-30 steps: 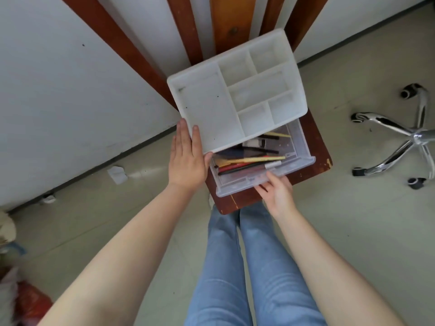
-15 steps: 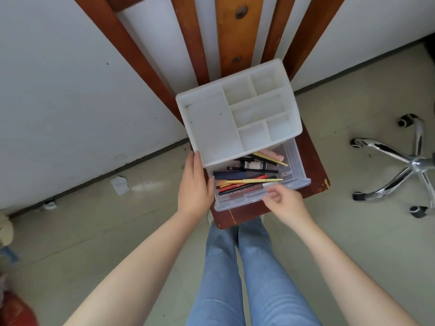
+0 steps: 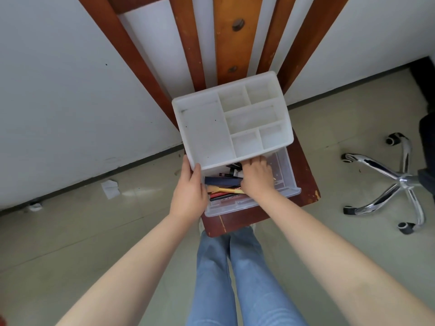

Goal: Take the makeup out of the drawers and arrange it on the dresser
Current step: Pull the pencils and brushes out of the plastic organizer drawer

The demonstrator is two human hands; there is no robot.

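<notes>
The right hand (image 3: pixel 256 177) reaches down into the pulled-out clear drawer (image 3: pixel 286 182) of the white organiser (image 3: pixel 204 135), its fingers curled in among the makeup pens (image 3: pixel 223 189); whether they have closed on one I cannot tell. The pens lie flat in a loose bundle just to the left of that hand, long axes running left to right across the drawer. The left hand (image 3: pixel 189 192) is pressed flat against the organiser's left front corner, bracing it, so the right hand is the nearer one for lifting them out.

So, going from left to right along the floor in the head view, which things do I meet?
Crumpled paper → left hand → clear drawer → chrome chair base.
</notes>
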